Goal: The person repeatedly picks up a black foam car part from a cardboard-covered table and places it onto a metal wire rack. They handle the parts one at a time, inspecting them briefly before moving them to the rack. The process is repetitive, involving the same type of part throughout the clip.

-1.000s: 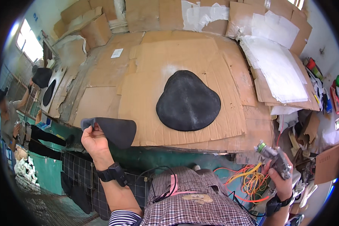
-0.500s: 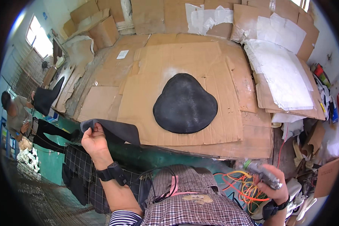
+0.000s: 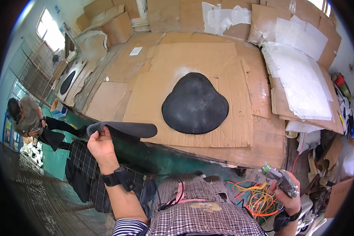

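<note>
1. We take this place for a workshop, roughly fitted out.
2. We see a broad worktable [image 3: 272,151] covered in worn cardboard, with cardboard panels [image 3: 163,15] standing along its back edge.
3. We make out what looks like a metal spray gun [image 3: 284,183], with tangled orange and yellow hoses [image 3: 260,198] near it.
4. We notice a wire-mesh rack [image 3: 47,185] at lower left, dark pieces [image 3: 76,181] beside it.
5. We spot a co-worker [image 3: 29,112] at far left, on a green floor [image 3: 63,165].

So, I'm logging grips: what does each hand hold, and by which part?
The left hand pinches a dark pad near its left end. The right hand grips a spray gun around its body, behind the green tip.
</note>
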{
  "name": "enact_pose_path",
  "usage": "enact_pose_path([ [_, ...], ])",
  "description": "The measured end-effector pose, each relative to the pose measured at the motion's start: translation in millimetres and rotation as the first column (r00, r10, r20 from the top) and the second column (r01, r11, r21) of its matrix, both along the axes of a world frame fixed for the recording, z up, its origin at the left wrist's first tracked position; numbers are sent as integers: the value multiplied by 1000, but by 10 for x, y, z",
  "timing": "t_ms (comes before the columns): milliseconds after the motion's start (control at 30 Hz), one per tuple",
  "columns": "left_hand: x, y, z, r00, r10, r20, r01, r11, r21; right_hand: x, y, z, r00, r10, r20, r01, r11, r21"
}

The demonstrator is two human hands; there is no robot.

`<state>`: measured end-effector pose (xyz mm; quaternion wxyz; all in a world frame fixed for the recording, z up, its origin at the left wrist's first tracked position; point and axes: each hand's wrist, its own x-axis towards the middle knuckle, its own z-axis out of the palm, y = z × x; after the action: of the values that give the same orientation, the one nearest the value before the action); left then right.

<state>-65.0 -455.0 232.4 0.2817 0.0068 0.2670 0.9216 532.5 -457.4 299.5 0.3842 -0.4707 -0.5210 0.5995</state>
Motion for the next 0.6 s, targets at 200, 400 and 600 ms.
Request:
enact_pose_path([
  [200, -126, -269, -23, 1000, 9, -22, -8, 1000, 21, 3, -65, 104, 988, 42, 146, -41, 999, -6],
  [400, -304, -828, -193, 998, 68, -1, -68, 997, 36, -430, -18, 89, 985, 128, 112, -135, 989, 59],
  [600, -448, -1448, -414, 991, 136, -5, -135, 990, 47, -1262, -54, -96, 969, 213, 127, -223, 972, 77],
])
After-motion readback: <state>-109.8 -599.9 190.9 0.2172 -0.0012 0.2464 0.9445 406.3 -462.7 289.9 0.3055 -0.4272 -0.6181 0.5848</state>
